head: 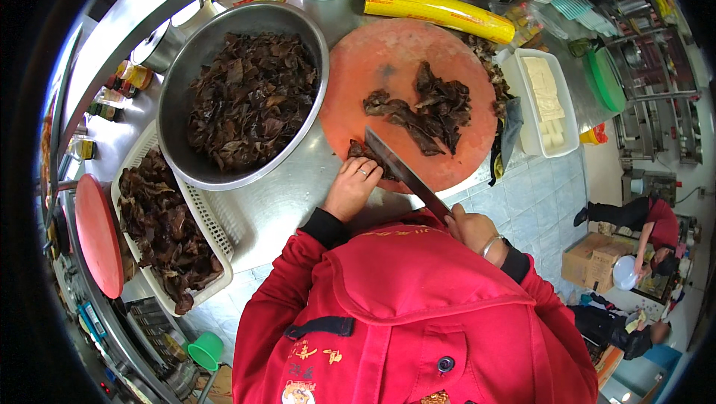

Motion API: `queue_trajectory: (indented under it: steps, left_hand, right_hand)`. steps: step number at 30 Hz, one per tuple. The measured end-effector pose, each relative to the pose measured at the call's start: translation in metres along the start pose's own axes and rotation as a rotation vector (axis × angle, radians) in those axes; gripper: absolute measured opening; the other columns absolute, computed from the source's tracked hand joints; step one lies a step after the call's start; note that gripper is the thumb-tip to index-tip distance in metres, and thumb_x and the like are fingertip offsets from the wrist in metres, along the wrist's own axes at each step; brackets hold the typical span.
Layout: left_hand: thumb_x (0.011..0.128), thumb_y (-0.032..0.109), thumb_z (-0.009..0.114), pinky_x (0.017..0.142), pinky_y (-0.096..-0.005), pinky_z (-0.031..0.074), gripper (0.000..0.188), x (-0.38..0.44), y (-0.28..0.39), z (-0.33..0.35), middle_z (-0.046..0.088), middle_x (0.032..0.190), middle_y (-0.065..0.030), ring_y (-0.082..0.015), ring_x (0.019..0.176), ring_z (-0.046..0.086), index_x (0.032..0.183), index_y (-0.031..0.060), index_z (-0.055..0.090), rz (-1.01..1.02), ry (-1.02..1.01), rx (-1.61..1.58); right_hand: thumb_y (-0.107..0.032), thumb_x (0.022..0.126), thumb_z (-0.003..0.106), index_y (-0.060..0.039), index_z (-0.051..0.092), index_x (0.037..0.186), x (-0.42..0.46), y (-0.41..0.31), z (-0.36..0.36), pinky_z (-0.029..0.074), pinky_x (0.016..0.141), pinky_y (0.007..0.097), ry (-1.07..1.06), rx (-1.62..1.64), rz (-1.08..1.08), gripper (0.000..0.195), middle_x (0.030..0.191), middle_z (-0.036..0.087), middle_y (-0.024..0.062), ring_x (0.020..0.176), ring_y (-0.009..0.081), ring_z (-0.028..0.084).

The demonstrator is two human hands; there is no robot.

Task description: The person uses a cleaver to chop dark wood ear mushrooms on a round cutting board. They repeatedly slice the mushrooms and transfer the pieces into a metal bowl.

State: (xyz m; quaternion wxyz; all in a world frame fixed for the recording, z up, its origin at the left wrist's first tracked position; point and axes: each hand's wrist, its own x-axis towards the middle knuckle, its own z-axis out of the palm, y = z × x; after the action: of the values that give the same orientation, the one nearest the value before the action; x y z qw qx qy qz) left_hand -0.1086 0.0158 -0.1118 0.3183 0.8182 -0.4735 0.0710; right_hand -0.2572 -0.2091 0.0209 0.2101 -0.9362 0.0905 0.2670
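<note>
My left hand (354,184), with a ring on one finger, presses a piece of wood ear fungus (361,150) against the near left edge of a round red cutting board (358,90). In my right hand (474,229) is the handle of a kitchen knife (404,170). Its blade lies slanted beside my left fingers, over the board's near edge, partly covering the fungus. More dark wood ear pieces (444,102) lie in the middle of the board. To the left, a large steel bowl (251,181) holds many wood ear pieces.
A white plastic basket (222,242) of wood ear stands at the left. Behind the board lies a yellow roll of film (439,11). A white tub (521,107) holding pale slabs sits right, near a dark cloth (508,138). Two people (663,225) are at the far right.
</note>
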Motion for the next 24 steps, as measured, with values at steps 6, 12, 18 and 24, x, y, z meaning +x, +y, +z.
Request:
queue_trajectory:
  steps: [6,12,18,24]
  left_hand:
    - [0.08,0.01,0.055,0.098,-0.0407,0.045,0.028,-0.001,0.0,0.005,0.06,0.111,-0.0111,-0.029,0.109,0.056,0.106,0.0021,0.061,-0.033,-0.013,-0.003]
    - [0.079,0.01,0.055,0.096,-0.0406,0.047,0.028,-0.003,-0.002,0.011,0.061,0.11,-0.0119,-0.03,0.108,0.057,0.105,0.001,0.062,-0.036,0.0,0.005]
    - [0.079,0.007,0.055,0.095,-0.0388,0.048,0.029,0.005,-0.002,0.019,0.061,0.111,-0.0118,-0.0303,0.109,0.056,0.107,0.0003,0.062,-0.048,0.02,0.028]
    - [0.078,0.005,0.057,0.1,-0.0419,0.045,0.033,0.023,0.002,0.006,0.058,0.115,-0.0131,-0.0327,0.115,0.054,0.111,0.0021,0.061,-0.076,-0.004,-0.06]
  right_hand:
    - [-0.028,0.1,0.043,0.0024,0.047,0.102,-0.011,0.007,0.0,0.049,0.064,0.0543,-0.133,-0.061,0.065,0.031,0.075,0.066,0.0248,0.072,0.0451,0.065]
    - [-0.028,0.1,0.043,0.0026,0.048,0.099,-0.062,0.028,-0.01,0.049,0.062,0.0536,-0.226,-0.08,0.136,0.031,0.072,0.065,0.0242,0.069,0.0453,0.064]
    - [-0.022,0.1,0.047,0.0004,0.048,0.095,-0.086,0.05,-0.007,0.048,0.056,0.0521,-0.06,-0.123,0.071,0.023,0.066,0.062,0.0222,0.062,0.0433,0.062]
    - [-0.02,0.099,0.05,-0.0007,0.048,0.094,-0.067,0.064,0.009,0.046,0.054,0.0516,0.217,-0.01,0.02,0.02,0.062,0.06,0.0221,0.06,0.0436,0.06]
